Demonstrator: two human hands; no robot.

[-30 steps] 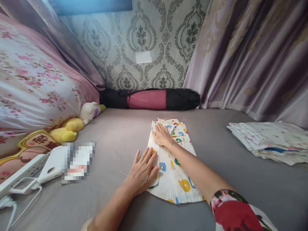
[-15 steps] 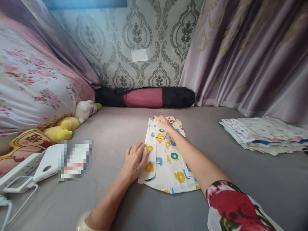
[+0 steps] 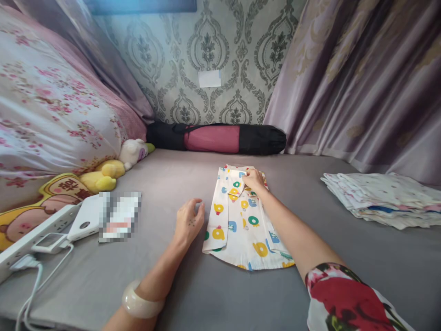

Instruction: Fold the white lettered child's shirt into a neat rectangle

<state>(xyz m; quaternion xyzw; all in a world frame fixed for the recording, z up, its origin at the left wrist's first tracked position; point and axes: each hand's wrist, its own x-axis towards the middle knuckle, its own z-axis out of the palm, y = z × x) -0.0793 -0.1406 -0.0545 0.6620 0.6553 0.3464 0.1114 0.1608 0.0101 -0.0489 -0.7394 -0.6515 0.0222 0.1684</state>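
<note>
A white shirt [image 3: 241, 234] printed with yellow, green and blue figures lies flat on the grey bed sheet, its side edges folded inward and a short sleeve [image 3: 237, 184] turned over near the top. My right hand [image 3: 254, 180] is at the shirt's upper part, thumb and fingers closed on the edge of that sleeve; the arm covers some of the shirt's right side. Just left of the shirt, apart from it, my left hand [image 3: 189, 221] hovers with thumb and fingers apart, holding nothing.
At right lies a stack of folded clothes [image 3: 382, 197]. A black and pink rolled bag [image 3: 213, 138] rests against the wall. Plush toys [image 3: 103, 177], a power strip [image 3: 41, 239], a white charging device [image 3: 90, 216] and a blurred packet [image 3: 122, 216] are at left.
My left hand has come off the shirt's left edge and moved left. My right hand has shifted to the right along the upper part of the shirt. The view has turned slightly left.
</note>
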